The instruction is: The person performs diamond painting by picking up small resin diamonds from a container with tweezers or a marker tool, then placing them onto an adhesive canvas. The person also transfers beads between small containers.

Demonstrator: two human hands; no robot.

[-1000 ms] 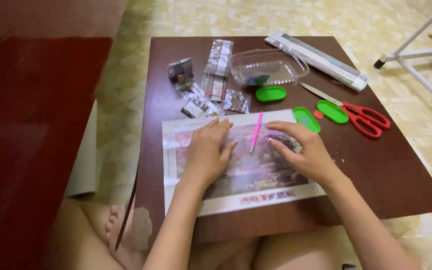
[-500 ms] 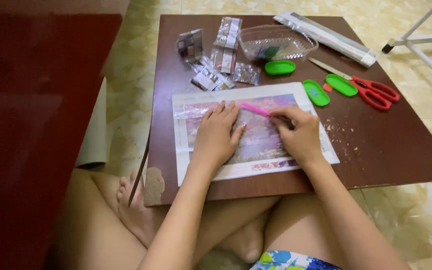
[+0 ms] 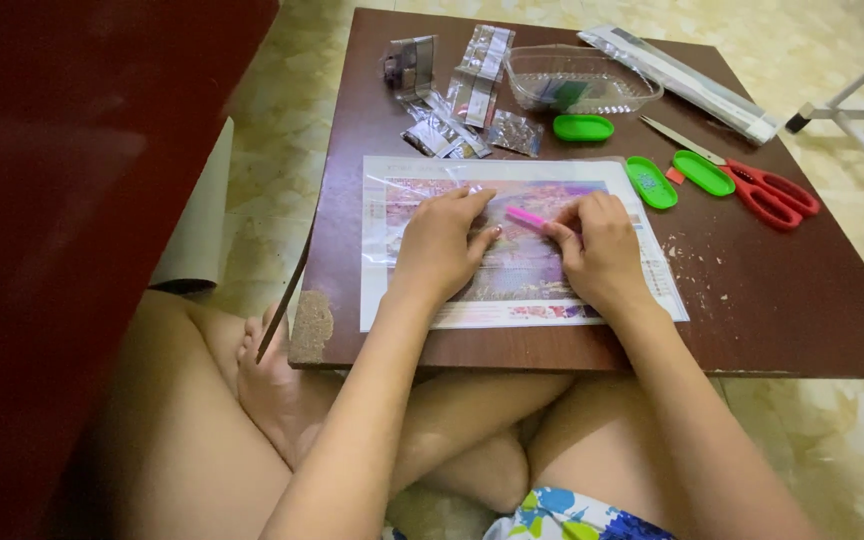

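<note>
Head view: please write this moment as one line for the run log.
left hand: flat on canvas | right hand: holding pink pen | table: scissors, green trays

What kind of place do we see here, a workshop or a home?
Probably a home: a person sits cross-legged on a tiled floor at a low brown table, with a craft picture and red scissors on it.
</note>
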